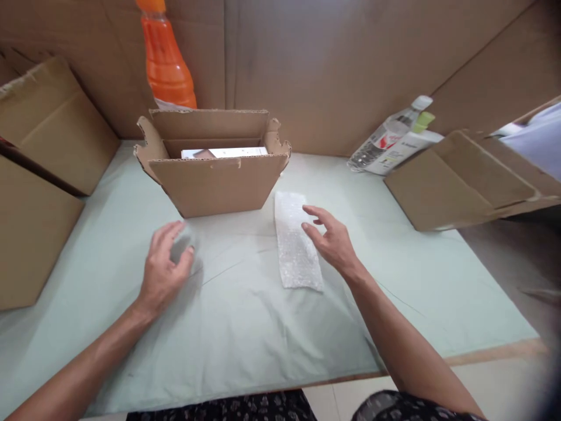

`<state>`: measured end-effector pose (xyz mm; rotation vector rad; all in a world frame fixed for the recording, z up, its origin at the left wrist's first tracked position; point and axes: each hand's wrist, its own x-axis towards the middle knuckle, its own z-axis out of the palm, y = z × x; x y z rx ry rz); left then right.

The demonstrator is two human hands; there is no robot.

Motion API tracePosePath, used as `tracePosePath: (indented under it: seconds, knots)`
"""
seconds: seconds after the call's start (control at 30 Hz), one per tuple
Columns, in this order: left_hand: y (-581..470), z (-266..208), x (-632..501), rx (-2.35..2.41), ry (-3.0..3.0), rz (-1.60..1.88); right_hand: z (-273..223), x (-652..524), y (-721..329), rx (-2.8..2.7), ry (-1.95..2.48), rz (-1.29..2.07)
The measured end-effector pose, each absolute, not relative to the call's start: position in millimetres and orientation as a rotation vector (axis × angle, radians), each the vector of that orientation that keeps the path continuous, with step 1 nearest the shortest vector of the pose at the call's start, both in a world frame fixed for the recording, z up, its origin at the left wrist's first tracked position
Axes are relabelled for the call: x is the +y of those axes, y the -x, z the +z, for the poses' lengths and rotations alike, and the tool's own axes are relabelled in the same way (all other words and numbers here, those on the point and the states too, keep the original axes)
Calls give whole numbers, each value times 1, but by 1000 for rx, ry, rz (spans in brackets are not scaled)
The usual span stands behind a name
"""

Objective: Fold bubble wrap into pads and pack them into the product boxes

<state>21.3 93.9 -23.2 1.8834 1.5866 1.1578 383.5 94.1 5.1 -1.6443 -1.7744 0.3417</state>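
Observation:
An opened cardboard box (214, 186) stands upright on the cloth-covered table, its top flaps raised. Inside it the upper edge of a white box (241, 152) shows; the rest is hidden. To the right of the cardboard box lies a flat strip of bubble wrap (298, 251). My left hand (165, 263) hovers in front of the box's left side, thumb and fingers apart, holding nothing. Over the right edge of the bubble wrap is my right hand (331, 240), also with fingers apart and nothing in them; whether it touches the wrap I cannot tell.
Behind the box stands a bottle of orange drink (166, 64). At the back right a clear plastic bottle (385, 137) and a white tube (405, 153) lean beside another cardboard box (464, 181). Large cardboard boxes (35, 228) occupy the left side. A cardboard wall (333, 76) closes the back.

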Motion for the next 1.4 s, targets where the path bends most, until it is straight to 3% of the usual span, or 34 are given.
tracePosePath:
  seconds: [0.2,0.5,0.6,0.73,0.9,1.13,1.4]
  knots:
    - [-64,-17,44,965,-2315,891,-15,7,-355,-2224,1605,245]
    - [-67,-3,50,953,-2321,911,-1,-39,-359,-2378,1494,293]
    - [-52,17,79,1202,-2252,1202,8,-18,-354,-2283,1453,419]
    - [-34,31,133,1509,-1740,1704,25,57,-350,-1864,1520,557]
    - [-39,11,159,1495,-1442,1498,20,152,-322,-1607,1435,809]
    - [1,-7,155,1671,-1309,1782,-3,166,-272,-1796,1140,931]
    - [-1,-33,154,1747,-1226,1569,-13,262,-368,-1544,1565,453]
